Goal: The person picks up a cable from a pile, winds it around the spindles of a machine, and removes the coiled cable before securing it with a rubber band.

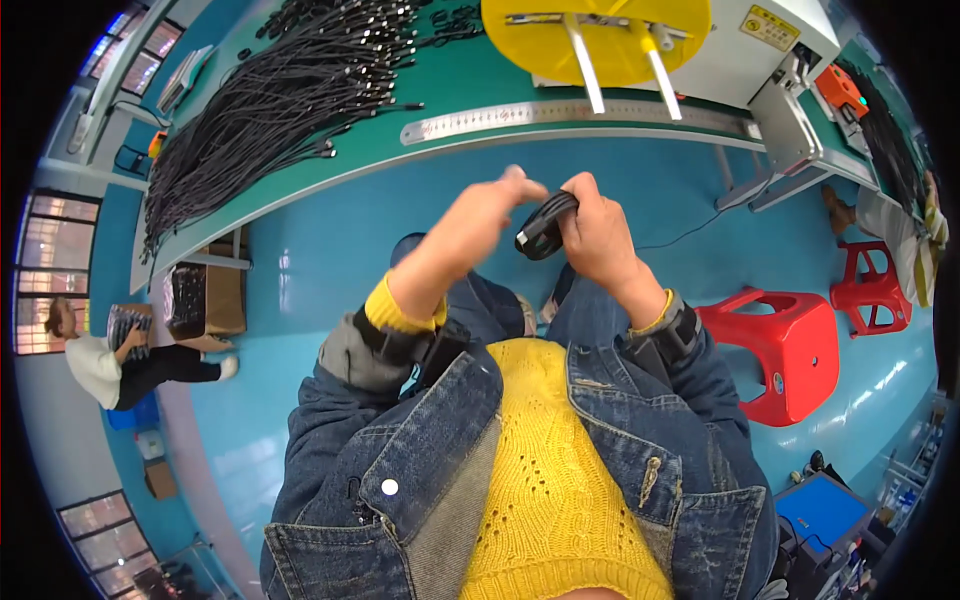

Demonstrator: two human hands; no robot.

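1. I count one coil (540, 236), gripped in the right hand (600, 238), before the bench (460, 82).
2. Left hand (474, 228) beside it: fingers blurred, grip I cannot tell.
3. Two stools (790, 350) stand right.

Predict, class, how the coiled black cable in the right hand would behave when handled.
The coiled black cable is probably flexible, since it bends into tight loops. It seems fairly light, as the fingers of the right hand pinch only one side. It might spring open if released: no tie shows, though the hand hides part.
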